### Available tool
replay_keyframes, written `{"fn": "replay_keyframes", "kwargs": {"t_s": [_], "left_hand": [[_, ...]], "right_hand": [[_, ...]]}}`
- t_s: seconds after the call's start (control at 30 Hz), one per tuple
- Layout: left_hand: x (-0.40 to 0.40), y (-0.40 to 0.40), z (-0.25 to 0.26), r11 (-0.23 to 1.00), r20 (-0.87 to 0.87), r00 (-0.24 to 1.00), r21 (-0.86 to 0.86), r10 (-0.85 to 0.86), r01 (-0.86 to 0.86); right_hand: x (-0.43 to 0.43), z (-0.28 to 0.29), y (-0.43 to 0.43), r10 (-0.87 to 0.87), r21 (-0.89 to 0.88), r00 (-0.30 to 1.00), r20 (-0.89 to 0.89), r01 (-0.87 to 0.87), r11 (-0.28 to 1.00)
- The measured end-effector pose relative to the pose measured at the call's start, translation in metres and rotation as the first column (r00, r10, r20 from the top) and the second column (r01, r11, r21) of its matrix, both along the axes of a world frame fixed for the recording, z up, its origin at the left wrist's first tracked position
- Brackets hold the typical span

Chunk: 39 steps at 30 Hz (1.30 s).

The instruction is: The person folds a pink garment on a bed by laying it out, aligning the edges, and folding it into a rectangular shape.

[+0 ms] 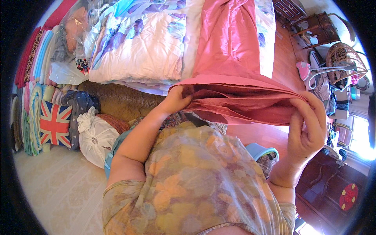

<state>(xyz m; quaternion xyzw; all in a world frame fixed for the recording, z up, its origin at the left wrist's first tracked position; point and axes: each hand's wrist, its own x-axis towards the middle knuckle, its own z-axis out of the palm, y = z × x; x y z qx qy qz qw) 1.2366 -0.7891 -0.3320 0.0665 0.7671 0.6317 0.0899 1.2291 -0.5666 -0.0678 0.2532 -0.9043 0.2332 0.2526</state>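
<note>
A dark pink garment or fabric piece stretches away from me over the bed, its near hem lifted and gaping. My left hand grips the left end of that hem, with the thumb inside the opening. At the other end, my right hand pinches the edge, fingers bent around the cloth. Between both hands several fabric layers show inside the gap. Left of the pink cloth lies a folded white quilt with purple and blue flowers. I cannot tell exactly what kind of article the pink cloth is.
Stacked folded textiles and a clear plastic bag of clothes stand at left. Below them are a Union Jack cushion and a knotted white bundle. At right are a garment steamer, a wicker basket and a light-blue tub.
</note>
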Motion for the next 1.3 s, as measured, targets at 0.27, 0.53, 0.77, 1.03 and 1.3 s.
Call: {"fn": "replay_keyframes", "kwargs": {"t_s": [0.27, 0.53, 0.77, 1.03, 1.3], "left_hand": [[0.005, 0.001, 0.011, 0.965, 0.059, 0.989, 0.233, -0.138, 0.121], [0.006, 0.008, 0.0, 0.956, -0.267, 0.962, -0.293, -0.052, -0.03], [0.024, 0.029, 0.027, 0.922, -0.101, 0.923, -0.077, 0.372, -0.38], [0.032, 0.016, 0.005, 0.805, -0.327, 0.846, -0.294, 0.422, -0.515], [0.024, -0.004, 0.0, 0.638, -0.503, 0.701, -0.329, 0.505, -0.696]], "right_hand": [[0.001, -0.001, 0.003, -0.005, -0.014, 1.0, 0.004, 0.005, 1.0], [0.002, 0.0, 0.004, -0.012, -0.017, 1.0, 0.002, 0.012, 1.0], [0.001, 0.003, 0.007, -0.039, 0.009, 0.999, -0.023, 0.04, 0.999], [-0.003, 0.002, -0.016, 0.04, 0.01, 0.999, 0.005, -0.04, 0.999], [-0.01, 0.005, -0.038, 0.13, 0.054, 0.991, 0.01, -0.131, 0.99]]}}
